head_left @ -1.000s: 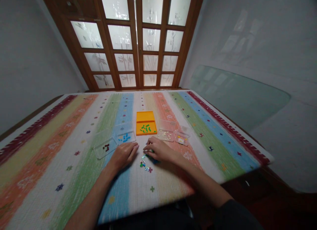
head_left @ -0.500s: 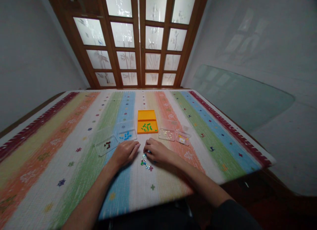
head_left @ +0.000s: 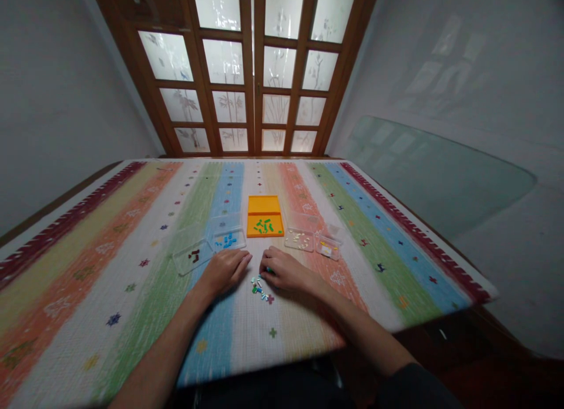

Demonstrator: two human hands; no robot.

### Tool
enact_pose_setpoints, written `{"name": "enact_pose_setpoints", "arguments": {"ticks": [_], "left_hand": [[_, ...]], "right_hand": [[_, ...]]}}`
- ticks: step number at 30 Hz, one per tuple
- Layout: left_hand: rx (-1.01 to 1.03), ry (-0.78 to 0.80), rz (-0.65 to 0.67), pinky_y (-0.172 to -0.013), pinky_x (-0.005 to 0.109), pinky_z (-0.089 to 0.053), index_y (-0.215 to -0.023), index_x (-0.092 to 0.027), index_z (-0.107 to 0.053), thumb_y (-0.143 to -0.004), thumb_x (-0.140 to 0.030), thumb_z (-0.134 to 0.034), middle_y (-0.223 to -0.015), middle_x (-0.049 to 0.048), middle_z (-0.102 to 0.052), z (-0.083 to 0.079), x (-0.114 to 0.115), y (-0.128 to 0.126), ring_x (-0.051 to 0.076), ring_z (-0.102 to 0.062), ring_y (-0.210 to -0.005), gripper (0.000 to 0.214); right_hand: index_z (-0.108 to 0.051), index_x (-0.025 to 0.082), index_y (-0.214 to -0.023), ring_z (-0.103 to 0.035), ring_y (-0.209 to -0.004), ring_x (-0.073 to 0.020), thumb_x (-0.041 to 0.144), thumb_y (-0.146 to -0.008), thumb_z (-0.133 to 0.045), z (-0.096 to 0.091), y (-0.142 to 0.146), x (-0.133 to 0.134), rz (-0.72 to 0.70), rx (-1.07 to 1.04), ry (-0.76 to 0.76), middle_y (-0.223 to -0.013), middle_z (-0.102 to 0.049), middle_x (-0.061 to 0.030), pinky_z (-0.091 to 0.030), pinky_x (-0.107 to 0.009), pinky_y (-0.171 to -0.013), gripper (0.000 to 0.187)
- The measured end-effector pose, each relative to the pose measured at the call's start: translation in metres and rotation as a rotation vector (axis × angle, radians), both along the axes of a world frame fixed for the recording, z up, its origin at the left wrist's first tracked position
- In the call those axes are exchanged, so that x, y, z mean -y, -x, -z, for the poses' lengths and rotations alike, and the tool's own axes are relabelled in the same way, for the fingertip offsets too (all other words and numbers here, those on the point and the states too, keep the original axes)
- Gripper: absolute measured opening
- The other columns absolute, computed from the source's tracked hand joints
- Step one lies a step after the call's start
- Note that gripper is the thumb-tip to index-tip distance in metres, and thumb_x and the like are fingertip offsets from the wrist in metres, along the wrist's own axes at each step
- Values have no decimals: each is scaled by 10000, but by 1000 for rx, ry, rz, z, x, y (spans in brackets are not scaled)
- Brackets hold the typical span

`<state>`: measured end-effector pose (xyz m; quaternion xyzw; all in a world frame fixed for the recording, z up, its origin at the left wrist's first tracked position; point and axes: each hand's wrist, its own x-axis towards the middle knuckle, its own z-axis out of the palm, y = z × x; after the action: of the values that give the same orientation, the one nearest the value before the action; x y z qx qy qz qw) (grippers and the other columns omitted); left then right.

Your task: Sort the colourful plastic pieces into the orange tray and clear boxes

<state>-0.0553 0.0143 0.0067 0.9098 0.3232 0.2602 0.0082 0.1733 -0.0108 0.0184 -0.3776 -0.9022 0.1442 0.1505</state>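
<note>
My right hand (head_left: pixel 282 270) is over the tablecloth with its fingers curled in. A small green brick (head_left: pixel 269 270) shows at its fingertips, partly covered by them. Just left of and below those fingers lies a loose pile of small bricks (head_left: pixel 259 289), in white, blue and green. On the other side, my left hand (head_left: pixel 225 271) rests on the cloth, fingers lying forward, with nothing visible in it. Straight ahead of both hands, an opened yellow box (head_left: pixel 264 204) holds several green bricks (head_left: pixel 265 225).
Left of the yellow box are a clear tray (head_left: pixel 180 264) with brown bricks and a clear box (head_left: pixel 242 241) with blue bricks. To its right stand a clear box (head_left: pixel 287 244) with cream pieces and a smaller one (head_left: pixel 338 253) with yellow and white pieces. A striped cloth (head_left: pixel 145 291) covers the table.
My right hand has shifted slightly away from the loose pile, and a green brick now shows at its fingers. The left hand stays in place. The camera view has turned a little.
</note>
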Motion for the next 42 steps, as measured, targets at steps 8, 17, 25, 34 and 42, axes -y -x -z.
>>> {"name": "enact_pose_setpoints", "arguments": {"ticks": [8, 17, 25, 34, 42], "left_hand": [[6, -10, 6, -785, 346, -567, -982, -184, -675, -1070, -276, -373, -914, 76, -757, 0, 0, 0, 211, -711, -822, 328], [-4, -12, -1, -762, 335, -543, -956, -183, -667, -1073, -278, -369, -899, 73, -755, -1, 1, 0, 210, -705, -801, 334], [-5, 20, 3, -747, 332, -533, -915, -181, -672, -1071, -282, -368, -856, 69, -743, -5, 1, -1, 204, -688, -769, 357], [3, 11, 3, -733, 341, -530, -886, -184, -667, -1071, -282, -359, -829, 69, -729, -5, 2, -1, 210, -676, -752, 372], [14, 35, 1, -750, 340, -532, -874, -184, -670, -1062, -277, -373, -825, 74, -725, -4, 3, -1, 205, -668, -753, 363]], "right_hand": [[-651, 138, -946, -535, -953, -223, 163, -929, -591, -9, 0, 0, 20, -48, -39, -985, -627, -105, -456, -344, -866, 68], [-672, 150, -869, -551, -815, -188, 125, -836, -636, -7, 4, 2, 57, -93, 6, -843, -639, -58, -432, -293, -771, 55], [-699, 182, -969, -568, -890, -189, 132, -872, -638, -9, 8, 1, -139, -15, 5, -954, -661, -65, -454, -289, -794, 125], [-787, 234, -960, -568, -879, -189, 127, -884, -649, -6, 11, -3, -253, 135, -52, -927, -675, -66, -457, -282, -745, 191], [-767, 189, -913, -573, -860, -208, 115, -906, -645, -14, 18, 1, -265, 253, -113, -899, -691, -85, -446, -290, -702, 143]]}}
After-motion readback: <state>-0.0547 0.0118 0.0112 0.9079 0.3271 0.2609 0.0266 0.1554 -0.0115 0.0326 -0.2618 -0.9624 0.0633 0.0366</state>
